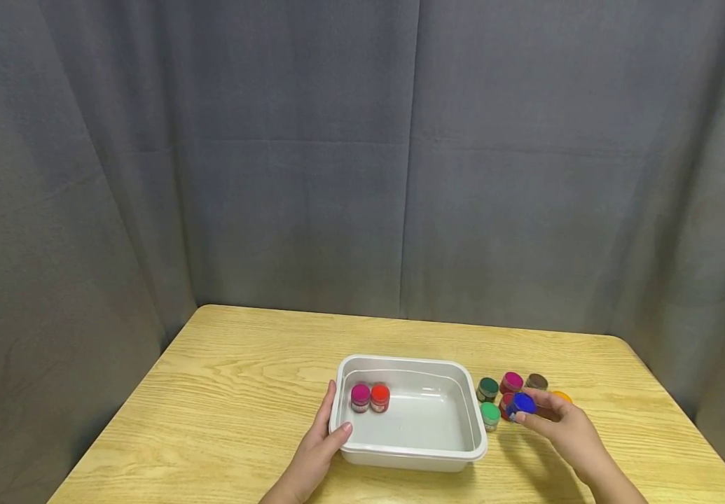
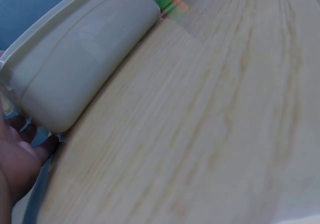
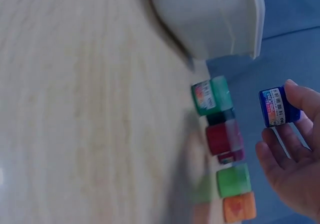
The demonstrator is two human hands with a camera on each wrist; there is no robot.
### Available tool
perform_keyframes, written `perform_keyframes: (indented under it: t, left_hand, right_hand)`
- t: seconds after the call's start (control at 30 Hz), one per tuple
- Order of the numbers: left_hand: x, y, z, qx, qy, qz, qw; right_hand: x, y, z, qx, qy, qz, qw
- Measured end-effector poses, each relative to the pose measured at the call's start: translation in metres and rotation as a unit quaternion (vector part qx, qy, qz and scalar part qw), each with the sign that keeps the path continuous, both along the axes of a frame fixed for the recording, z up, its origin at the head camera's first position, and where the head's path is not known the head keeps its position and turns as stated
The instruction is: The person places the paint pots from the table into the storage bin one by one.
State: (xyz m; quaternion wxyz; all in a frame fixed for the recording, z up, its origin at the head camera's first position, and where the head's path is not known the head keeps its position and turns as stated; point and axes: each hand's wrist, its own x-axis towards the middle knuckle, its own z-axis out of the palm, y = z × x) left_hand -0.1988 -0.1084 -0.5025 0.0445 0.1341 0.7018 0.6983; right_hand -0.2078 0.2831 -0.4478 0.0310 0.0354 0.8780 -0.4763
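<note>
My right hand pinches a small blue paint jar between thumb and fingers, held up above the other jars. In the right wrist view the label on the blue jar faces the camera. My left hand grips the left side of a white plastic tub, thumb over the rim and fingers along the outer wall. Inside the tub, a magenta-lidded jar and a red-orange-lidded jar stand side by side at the left.
Right of the tub stand several jars: dark green, light green, magenta, brown and an orange one partly behind my hand. A red jar is partly hidden. Grey curtains surround the wooden table.
</note>
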Motion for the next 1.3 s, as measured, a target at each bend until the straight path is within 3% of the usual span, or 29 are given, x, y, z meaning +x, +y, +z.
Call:
perform_keyframes:
  t: [0.7,1.3]
  left_hand:
    - [0.0,0.0,0.0,-0.007,0.0,0.008,0.9999]
    - [-0.001,0.0,-0.001,-0.007,0.002,0.007,0.9999]
  right_hand:
    - [-0.022,-0.052,0.039,-0.103,0.031,0.045,0.9932]
    - [-0.042,-0.104,0.042,-0.129,0.028,0.073,0.9886]
